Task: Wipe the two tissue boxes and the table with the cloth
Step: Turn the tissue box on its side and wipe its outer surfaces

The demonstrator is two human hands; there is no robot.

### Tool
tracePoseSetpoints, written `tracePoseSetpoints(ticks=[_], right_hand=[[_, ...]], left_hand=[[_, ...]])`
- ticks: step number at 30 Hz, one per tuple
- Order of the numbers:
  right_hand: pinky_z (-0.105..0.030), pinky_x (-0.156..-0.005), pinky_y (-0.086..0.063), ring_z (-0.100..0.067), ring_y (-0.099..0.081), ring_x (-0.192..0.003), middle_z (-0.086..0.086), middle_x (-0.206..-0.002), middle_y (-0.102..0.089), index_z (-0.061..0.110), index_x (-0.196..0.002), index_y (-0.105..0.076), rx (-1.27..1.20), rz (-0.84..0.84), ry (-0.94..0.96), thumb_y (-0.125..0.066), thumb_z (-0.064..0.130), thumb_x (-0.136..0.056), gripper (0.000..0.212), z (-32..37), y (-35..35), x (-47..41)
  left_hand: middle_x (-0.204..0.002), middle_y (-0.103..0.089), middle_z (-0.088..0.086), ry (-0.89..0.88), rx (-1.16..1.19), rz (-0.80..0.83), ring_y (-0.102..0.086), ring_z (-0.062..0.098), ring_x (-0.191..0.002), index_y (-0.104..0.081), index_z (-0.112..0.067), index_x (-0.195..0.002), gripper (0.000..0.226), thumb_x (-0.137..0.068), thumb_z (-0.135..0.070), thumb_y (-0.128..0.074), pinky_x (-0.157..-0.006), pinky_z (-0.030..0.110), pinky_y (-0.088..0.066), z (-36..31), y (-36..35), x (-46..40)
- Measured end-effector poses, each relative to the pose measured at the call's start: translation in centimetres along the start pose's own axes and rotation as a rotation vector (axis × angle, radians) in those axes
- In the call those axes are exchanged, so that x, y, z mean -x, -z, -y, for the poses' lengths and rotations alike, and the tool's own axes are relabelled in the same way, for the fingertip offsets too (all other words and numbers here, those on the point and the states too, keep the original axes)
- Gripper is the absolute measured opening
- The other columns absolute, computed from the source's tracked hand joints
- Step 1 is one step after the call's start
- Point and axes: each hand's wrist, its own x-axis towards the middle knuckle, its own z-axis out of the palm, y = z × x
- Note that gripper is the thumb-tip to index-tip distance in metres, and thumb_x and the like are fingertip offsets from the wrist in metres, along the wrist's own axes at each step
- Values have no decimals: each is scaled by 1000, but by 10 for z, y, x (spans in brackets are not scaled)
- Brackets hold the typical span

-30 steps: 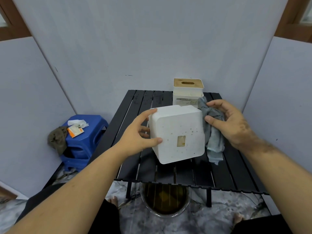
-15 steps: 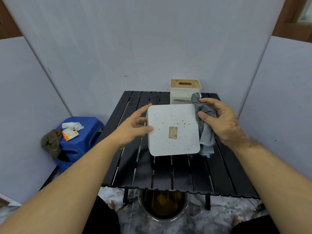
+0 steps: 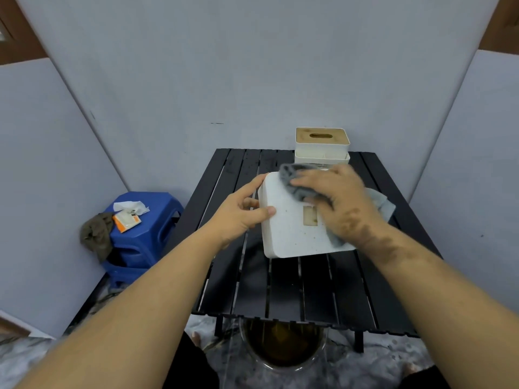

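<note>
Our right hand (image 3: 334, 203) presses the grey cloth (image 3: 299, 183) flat, fingers spread over it, against the speckled upturned face of the white tissue box (image 3: 292, 234). Just left of it, our left hand (image 3: 238, 211) grips the box's edge, thumb on top, tipping it above the black slatted table (image 3: 280, 287). To wipe well, we should keep that grip firm and sweep across every spot. Beyond the right hand's fingertips stands the second tissue box (image 3: 322, 144), wooden-lidded, yet to be reached.
</note>
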Motion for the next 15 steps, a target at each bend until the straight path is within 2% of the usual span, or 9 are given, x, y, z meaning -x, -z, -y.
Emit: tracePoseSetpoints(ticks=[2, 4, 5, 7, 10, 12, 14, 15], right_hand=[[-6, -96, -31, -1, -43, -98, -2, -118, -61, 36, -121, -67, -44, -116, -142, -66, 13, -88, 40, -12, 7, -2], [-10, -102, -34, 6, -41, -96, -6, -116, -55, 29, -119, -69, -81, -168, -209, -67, 5, -85, 42, -3, -1, -2], [-19, -102, -39, 1, -42, -97, -4, -119, -58, 28, -119, -70, -64, -163, -171, -66, 6, -85, 40, 8, -9, -2], [-33, -90, -41, -13, -43, -97, 7, -128, -64, 30, -120, -69, 7, -101, 3, -59, 15, -88, 37, 25, -23, -2], [-33, -87, -39, -16, -43, -97, 20, -132, -60, 35, -122, -67, 9, 39, 154, -58, 15, -89, 40, 16, -19, -4], [-35, -92, -42, -16, -44, -100, 20, -129, -61, 41, -121, -65, -1, 34, 97, -64, 13, -87, 44, -2, -6, -2], [-37, -99, -43, -12, -44, -101, 17, -125, -63, 38, -118, -67, -38, -60, -23, -69, 11, -86, 42, -19, 7, 1], [-33, -102, -42, -7, -43, -102, 15, -123, -62, 35, -117, -68, -65, -98, -73, -70, 8, -85, 43, -22, 8, 2]], left_hand=[[-110, -69, 12, 6, 8, -4, -62, 12, -97, -50, -58, -142, 66, -92, -24, -77, -70, 16, -52, 0, 0, 0], [-107, -68, 5, 6, 6, 4, -62, 11, -94, -49, -54, -145, 66, -94, -19, -75, -71, 15, -52, 1, -1, -1], [-106, -68, 3, 4, 2, 7, -62, 10, -94, -49, -52, -146, 66, -95, -19, -75, -73, 16, -51, 2, -2, -1], [-107, -70, 4, 6, 13, -9, -64, 12, -98, -50, -46, -148, 67, -92, -20, -78, -77, 19, -53, 2, -2, 1], [-108, -71, 4, 5, 20, -34, -65, 13, -100, -53, -39, -147, 68, -87, -23, -82, -76, 19, -53, 2, -1, 1], [-109, -70, 7, 13, 23, -37, -64, 12, -98, -50, -46, -149, 70, -91, -20, -79, -74, 15, -52, 1, -1, 2], [-113, -69, 14, 18, 34, -42, -64, 13, -98, -48, -52, -147, 69, -94, -19, -75, -71, 12, -52, 1, -1, 2], [-116, -70, 17, 22, 40, -46, -64, 13, -98, -47, -53, -147, 69, -94, -19, -75, -69, 11, -51, 1, -1, 2]])
